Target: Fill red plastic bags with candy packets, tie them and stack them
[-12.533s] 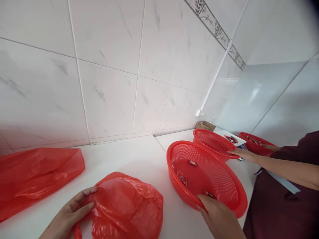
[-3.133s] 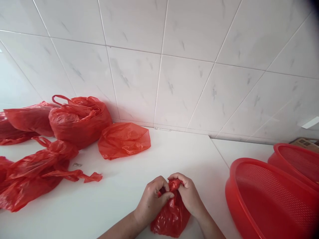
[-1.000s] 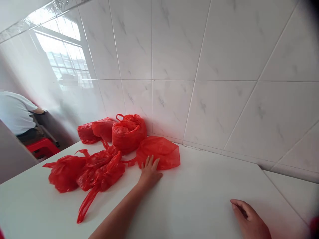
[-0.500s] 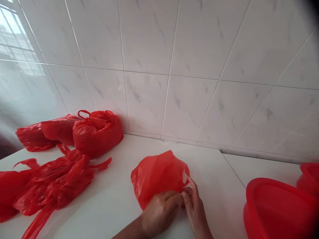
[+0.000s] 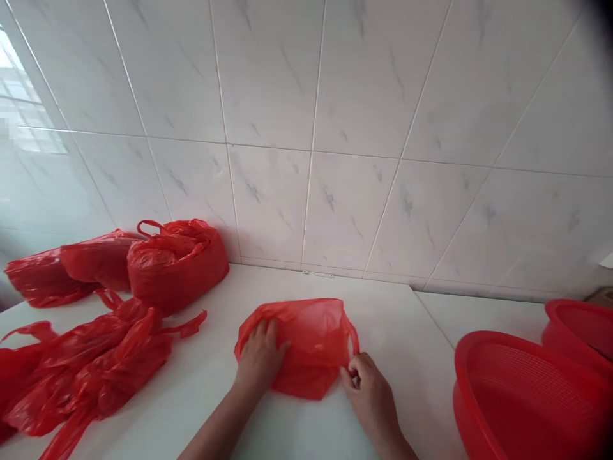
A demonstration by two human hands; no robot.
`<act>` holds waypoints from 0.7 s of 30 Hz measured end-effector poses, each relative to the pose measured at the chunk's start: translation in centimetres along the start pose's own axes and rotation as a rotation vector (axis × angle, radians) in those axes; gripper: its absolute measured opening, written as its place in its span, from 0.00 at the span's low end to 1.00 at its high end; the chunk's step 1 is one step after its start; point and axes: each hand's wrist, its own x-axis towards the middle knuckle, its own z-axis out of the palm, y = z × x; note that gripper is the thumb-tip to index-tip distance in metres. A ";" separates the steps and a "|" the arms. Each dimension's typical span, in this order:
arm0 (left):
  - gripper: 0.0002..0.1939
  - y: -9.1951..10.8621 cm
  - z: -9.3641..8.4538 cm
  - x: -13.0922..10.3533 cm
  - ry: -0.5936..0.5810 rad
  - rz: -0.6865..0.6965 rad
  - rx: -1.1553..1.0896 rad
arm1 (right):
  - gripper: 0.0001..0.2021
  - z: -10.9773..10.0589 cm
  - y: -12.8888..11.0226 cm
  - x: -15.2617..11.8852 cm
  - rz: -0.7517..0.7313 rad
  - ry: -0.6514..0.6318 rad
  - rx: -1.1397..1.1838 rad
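Note:
A thin red plastic bag (image 5: 311,345) lies spread on the white tabletop (image 5: 191,402) at the centre. My left hand (image 5: 261,358) rests on the left part of the bag with its fingers apart, pressing on the plastic. At the bag's right end, my right hand (image 5: 366,383) pinches the handle loop between thumb and fingers. The bag looks nearly flat, and whatever might be inside it cannot be made out.
Filled red bags (image 5: 177,268) stand against the tiled wall (image 5: 268,198) at the left. Nearer lies a pile of knotted red bags (image 5: 105,364). On the right are a red perforated basket (image 5: 517,383) and a second red basket (image 5: 579,326).
My hands were together at the bag's lower right. The left has moved left onto the bag and spread its fingers. The bag is laid out flatter, and the view has shifted slightly right.

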 end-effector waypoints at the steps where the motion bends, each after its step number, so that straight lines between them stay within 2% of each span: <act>1: 0.17 -0.3 -0.3 0.2 0.030 -0.035 0.005 | 0.10 -0.6 0.3 0.1 -0.017 0.086 -0.016; 4: 0.15 -0.6 -1.1 0.5 0.068 -0.079 -0.011 | 0.10 -2.0 1.2 0.5 -0.015 0.241 -0.059; 9: 0.14 -0.3 -0.6 -0.4 -0.018 -0.090 0.002 | 0.03 -2.7 1.2 1.2 0.003 0.266 -0.133; 12: 0.18 0.1 -0.1 -0.8 -0.056 -0.018 -0.025 | 0.15 -2.8 -0.3 1.1 -0.111 0.431 -0.229; 14: 0.17 0.7 0.1 -1.1 -0.078 0.054 -0.073 | 0.16 -2.8 -1.8 0.6 -0.233 0.497 -0.255; 17: 0.14 1.9 0.4 -1.7 -0.108 0.152 -0.164 | 0.14 -2.6 -4.0 -0.4 -0.416 0.464 -0.211; 21: 0.12 3.7 0.6 -2.9 -0.135 0.231 -0.320 | 0.14 -1.9 -5.1 -1.0 -0.525 0.370 -0.113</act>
